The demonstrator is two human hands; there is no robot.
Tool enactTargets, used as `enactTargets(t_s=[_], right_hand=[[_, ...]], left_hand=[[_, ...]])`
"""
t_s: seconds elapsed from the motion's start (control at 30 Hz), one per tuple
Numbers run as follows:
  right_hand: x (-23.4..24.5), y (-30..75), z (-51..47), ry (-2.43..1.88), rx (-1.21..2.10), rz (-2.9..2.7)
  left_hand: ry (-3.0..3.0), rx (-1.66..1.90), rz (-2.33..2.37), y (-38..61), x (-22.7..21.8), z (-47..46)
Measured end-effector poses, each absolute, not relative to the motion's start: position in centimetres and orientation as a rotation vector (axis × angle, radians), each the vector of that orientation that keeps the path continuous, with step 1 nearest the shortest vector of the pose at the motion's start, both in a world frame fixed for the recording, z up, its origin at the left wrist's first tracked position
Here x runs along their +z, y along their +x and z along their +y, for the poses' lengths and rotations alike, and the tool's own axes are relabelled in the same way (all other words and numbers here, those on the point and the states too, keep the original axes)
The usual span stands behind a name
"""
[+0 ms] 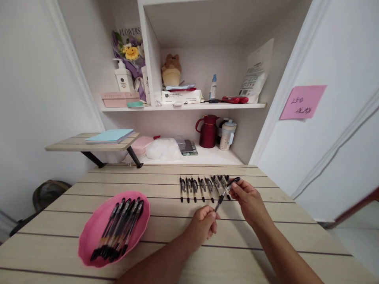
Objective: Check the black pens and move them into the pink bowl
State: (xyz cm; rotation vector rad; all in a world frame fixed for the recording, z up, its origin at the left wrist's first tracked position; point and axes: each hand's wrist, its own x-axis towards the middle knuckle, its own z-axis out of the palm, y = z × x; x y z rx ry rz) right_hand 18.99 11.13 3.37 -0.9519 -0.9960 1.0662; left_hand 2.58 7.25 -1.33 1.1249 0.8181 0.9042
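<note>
My left hand [203, 225] pinches the barrel of a black gel pen [220, 202], its tip pointing up to the right. Fingers of my right hand [245, 196] close on a black pen cap [233, 181], held right by the pen's tip; whether the two touch I cannot tell. Behind my hands, a row of uncapped pens and loose caps [203, 189] lies side by side on the slatted table [166, 232]. At the left, a pink scalloped bowl [85, 240] holds several capped black pens [120, 227].
A small raised shelf [68, 144] with blue paper [111, 135] stands at the back left. Behind the table, a cabinet holds a red jug [208, 132], a light tumbler [227, 136] and a white plastic bag [163, 149]. A pink note [303, 101] hangs on the right wall.
</note>
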Motion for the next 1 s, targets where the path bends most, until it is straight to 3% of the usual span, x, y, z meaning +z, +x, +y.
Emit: enactTargets(t_s=[1.0], right_hand=[[2.4, 17.1, 9.6, -1.132, 1.22, -1.338]], left_hand=[[1.11, 0.946, 0.887, 2.7, -2.1, 7.5]])
